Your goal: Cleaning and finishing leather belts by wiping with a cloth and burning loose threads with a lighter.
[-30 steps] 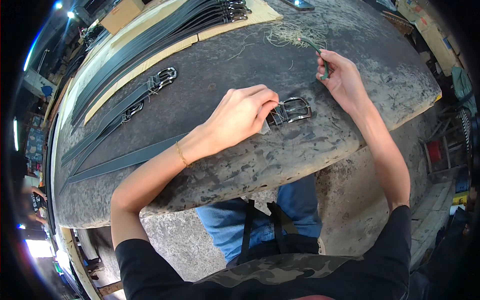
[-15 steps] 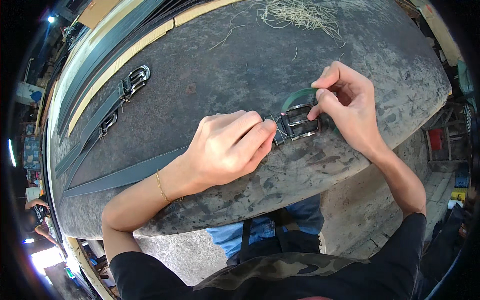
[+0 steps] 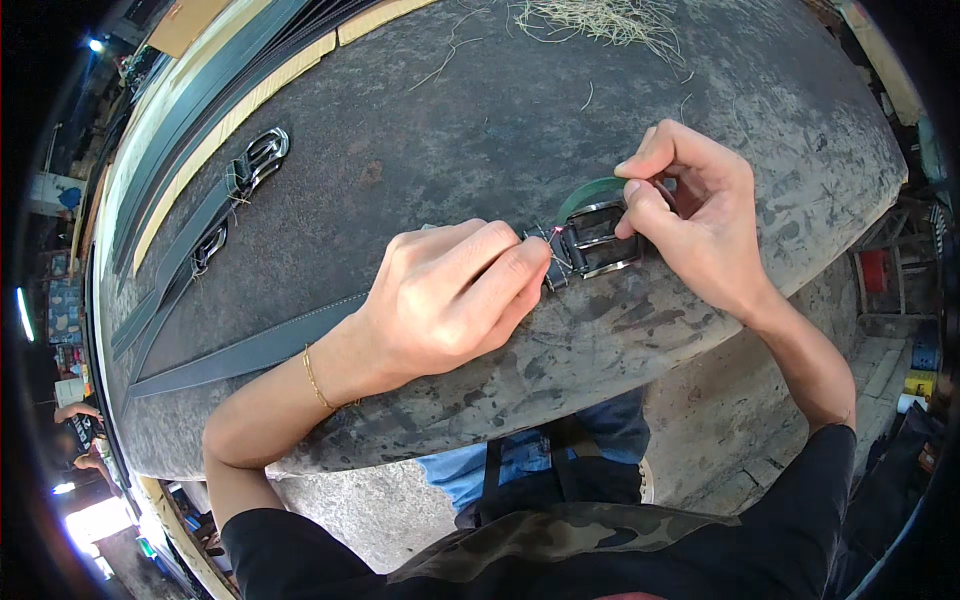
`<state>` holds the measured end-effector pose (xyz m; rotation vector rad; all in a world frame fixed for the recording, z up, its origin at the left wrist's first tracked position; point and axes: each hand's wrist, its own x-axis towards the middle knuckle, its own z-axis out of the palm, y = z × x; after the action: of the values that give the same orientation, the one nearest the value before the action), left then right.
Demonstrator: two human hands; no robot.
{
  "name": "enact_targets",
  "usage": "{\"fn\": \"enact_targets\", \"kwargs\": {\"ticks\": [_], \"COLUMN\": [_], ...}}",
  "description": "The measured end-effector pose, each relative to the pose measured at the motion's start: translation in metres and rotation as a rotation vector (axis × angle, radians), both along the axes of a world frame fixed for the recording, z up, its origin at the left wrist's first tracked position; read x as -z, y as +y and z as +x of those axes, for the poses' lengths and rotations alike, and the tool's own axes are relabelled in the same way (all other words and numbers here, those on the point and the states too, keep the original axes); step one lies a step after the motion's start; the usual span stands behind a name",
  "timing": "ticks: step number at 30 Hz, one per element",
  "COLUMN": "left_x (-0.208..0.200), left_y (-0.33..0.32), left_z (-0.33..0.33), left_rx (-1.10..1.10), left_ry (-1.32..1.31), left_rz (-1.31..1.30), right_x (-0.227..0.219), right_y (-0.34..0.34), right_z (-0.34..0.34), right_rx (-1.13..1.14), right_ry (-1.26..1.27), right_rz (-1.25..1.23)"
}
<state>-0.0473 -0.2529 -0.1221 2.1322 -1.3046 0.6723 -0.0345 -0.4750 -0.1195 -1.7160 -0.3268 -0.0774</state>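
A dark belt (image 3: 250, 347) with light edge stitching lies across the table, and my left hand (image 3: 455, 290) is closed on it just behind its buckle. The metal buckle (image 3: 612, 268) sticks out to the right of my left fingers, with pale threads crossing the strap at its base. My right hand (image 3: 692, 210) pinches the end of a thin green strip (image 3: 592, 192), which arches up from the base of the buckle. The right fingertips are at the buckle's outer end. How the strip passes through the buckle is partly hidden.
More belts with buckles (image 3: 268, 158) lie to the left on the dark table (image 3: 400, 130). A heap of thin pale cord (image 3: 600, 20) is at the far side. Long dark strips (image 3: 200, 115) run along the left edge. Another person (image 3: 80, 432) is at the far left.
My right hand keeps its pinch on the green strip and has shifted slightly, its thumb a little lower and nearer the buckle. My left hand stays on the belt. The view has moved a little.
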Motion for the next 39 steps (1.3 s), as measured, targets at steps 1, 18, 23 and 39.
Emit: {"fn": "enact_targets", "kwargs": {"ticks": [1, 18, 23, 39], "left_x": [0.0, -0.009, -0.007, -0.008], "left_y": [0.0, 0.0, -0.003, -0.002], "left_z": [0.0, -0.002, -0.002, -0.008], "left_rx": [-0.001, -0.071, -0.067, -0.113], "left_ry": [-0.004, 0.095, 0.07, 0.052], "left_rz": [0.001, -0.037, -0.067, 0.014], "right_x": [-0.001, -0.01, -0.01, -0.002], "right_y": [0.001, -0.006, -0.009, -0.006], "right_z": [0.0, 0.003, 0.006, 0.007], "right_rx": [0.005, 0.063, 0.055, -0.097], "right_ry": [0.004, -0.05, -0.067, 0.035], "right_rz": [0.008, 0.2, 0.212, -0.013]}}
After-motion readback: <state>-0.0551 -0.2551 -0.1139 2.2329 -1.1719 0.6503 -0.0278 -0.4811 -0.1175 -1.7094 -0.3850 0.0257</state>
